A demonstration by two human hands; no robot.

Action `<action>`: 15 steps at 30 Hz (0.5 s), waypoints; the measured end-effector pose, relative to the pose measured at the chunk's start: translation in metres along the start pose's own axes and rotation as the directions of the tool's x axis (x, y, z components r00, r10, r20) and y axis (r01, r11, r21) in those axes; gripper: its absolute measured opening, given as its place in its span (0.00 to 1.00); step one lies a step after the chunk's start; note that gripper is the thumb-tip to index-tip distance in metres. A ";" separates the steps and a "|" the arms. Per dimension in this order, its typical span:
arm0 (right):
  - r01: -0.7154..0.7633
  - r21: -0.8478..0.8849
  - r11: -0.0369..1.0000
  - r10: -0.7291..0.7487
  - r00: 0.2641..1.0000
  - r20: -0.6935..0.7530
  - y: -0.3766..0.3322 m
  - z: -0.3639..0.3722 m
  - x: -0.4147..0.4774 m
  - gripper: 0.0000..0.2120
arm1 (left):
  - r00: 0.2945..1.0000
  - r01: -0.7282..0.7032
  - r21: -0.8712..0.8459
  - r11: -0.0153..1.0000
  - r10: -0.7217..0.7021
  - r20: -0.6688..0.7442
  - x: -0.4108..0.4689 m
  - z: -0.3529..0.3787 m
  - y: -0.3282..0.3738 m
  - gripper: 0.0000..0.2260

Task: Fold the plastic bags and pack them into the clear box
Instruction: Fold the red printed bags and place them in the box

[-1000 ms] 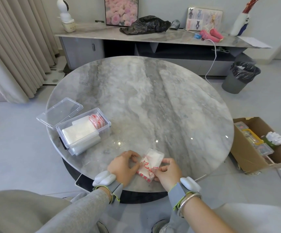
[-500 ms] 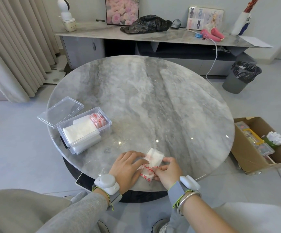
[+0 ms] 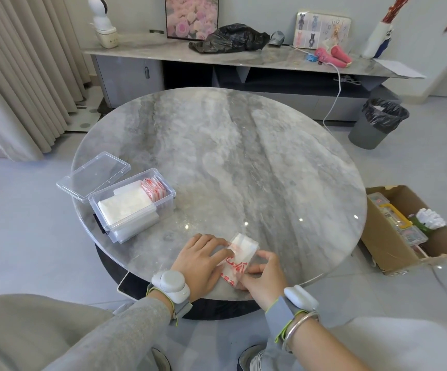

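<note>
A white plastic bag with red print [image 3: 239, 257] lies folded small on the round marble table [image 3: 243, 156] near its front edge. My left hand [image 3: 199, 259] lies flat with straight fingers pressing the bag's left side. My right hand [image 3: 261, 273] pinches the bag's near right edge between thumb and fingers. The clear box [image 3: 134, 204] stands at the table's left edge and holds folded white bags and several red-printed ones standing on edge.
The box's clear lid [image 3: 94, 175] lies open behind it, overhanging the table edge. On the floor to the right sits a cardboard box [image 3: 404, 231] of items, and further back a grey bin [image 3: 377, 121]. A long sideboard [image 3: 243, 57] runs behind the table.
The bag has been folded narrower. My left hand has flattened out onto its left side, and my right hand has shifted slightly along its near right edge.
</note>
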State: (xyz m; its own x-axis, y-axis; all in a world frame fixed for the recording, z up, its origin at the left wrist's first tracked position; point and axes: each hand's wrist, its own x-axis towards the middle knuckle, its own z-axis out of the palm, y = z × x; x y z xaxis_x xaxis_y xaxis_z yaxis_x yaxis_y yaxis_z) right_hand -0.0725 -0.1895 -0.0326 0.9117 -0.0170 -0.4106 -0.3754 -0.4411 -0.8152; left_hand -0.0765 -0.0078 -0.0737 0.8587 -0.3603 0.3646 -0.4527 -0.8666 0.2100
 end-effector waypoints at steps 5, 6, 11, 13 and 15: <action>0.398 -0.491 0.775 -0.464 0.886 -0.014 -0.004 -0.010 -0.011 0.24 | 0.999 0.038 -0.017 0.999 -0.038 0.026 0.000 -0.003 0.003 0.12; 0.498 -0.583 0.642 -0.579 0.813 0.057 -0.004 -0.009 -0.010 0.22 | 0.998 0.048 -0.021 0.999 -0.047 0.030 0.000 -0.004 0.004 0.13; 0.598 -0.758 0.260 -0.767 0.605 0.214 0.009 0.003 0.015 0.17 | 0.996 0.055 -0.012 0.998 -0.054 0.069 -0.002 -0.010 0.003 0.17; 0.554 -0.797 0.240 -0.718 0.654 0.238 0.015 0.005 0.021 0.22 | 0.995 0.042 -0.017 0.999 -0.040 0.094 -0.004 -0.012 0.003 0.19; 0.518 -0.826 0.223 -0.684 0.686 0.246 0.020 0.006 0.022 0.25 | 0.992 0.028 -0.020 0.999 -0.025 0.122 -0.004 -0.014 0.002 0.22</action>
State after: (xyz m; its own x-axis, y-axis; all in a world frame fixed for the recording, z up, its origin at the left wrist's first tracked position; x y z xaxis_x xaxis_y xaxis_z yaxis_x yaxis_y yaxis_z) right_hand -0.0605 -0.1936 -0.0604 0.8416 0.5108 0.1755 0.5266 -0.8482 -0.0567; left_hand -0.0848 -0.0034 -0.0621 0.8927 -0.3780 0.2455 -0.4336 -0.8690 0.2386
